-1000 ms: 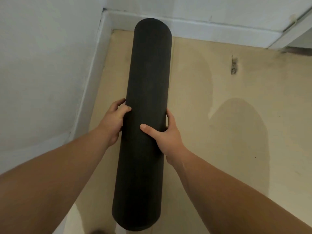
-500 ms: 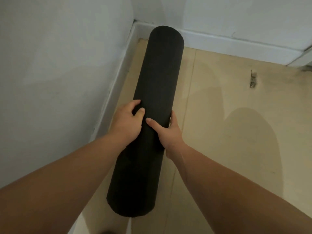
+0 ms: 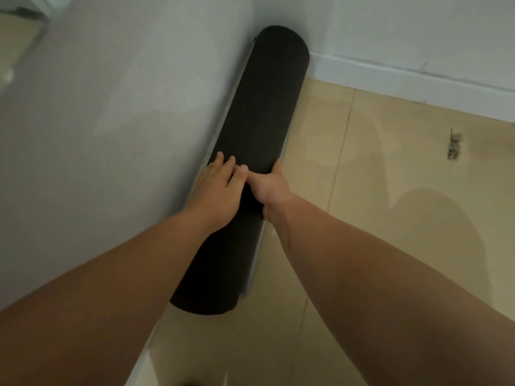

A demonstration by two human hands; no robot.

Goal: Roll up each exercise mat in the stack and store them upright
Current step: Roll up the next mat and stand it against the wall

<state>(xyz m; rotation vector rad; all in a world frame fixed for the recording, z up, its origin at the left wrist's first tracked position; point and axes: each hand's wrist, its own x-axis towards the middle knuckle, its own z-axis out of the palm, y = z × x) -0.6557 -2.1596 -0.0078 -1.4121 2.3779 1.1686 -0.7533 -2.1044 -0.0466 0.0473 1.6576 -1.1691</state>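
A black rolled-up exercise mat stretches from near my body up into the corner of the room, close along the left wall. My left hand lies over its middle with fingers spread on the roll. My right hand grips the roll's right side, thumb across the top and touching the left hand. The roll's near end hangs over the floor; whether its far end touches the floor is hidden.
A white wall fills the left; another wall with a white skirting board runs across the back. Beige floor tiles spread to the right, with a small metal fitting set in them.
The roll has moved left and farther into the corner, now close to the left wall. My hands slid together on its middle, and my view has swung left.
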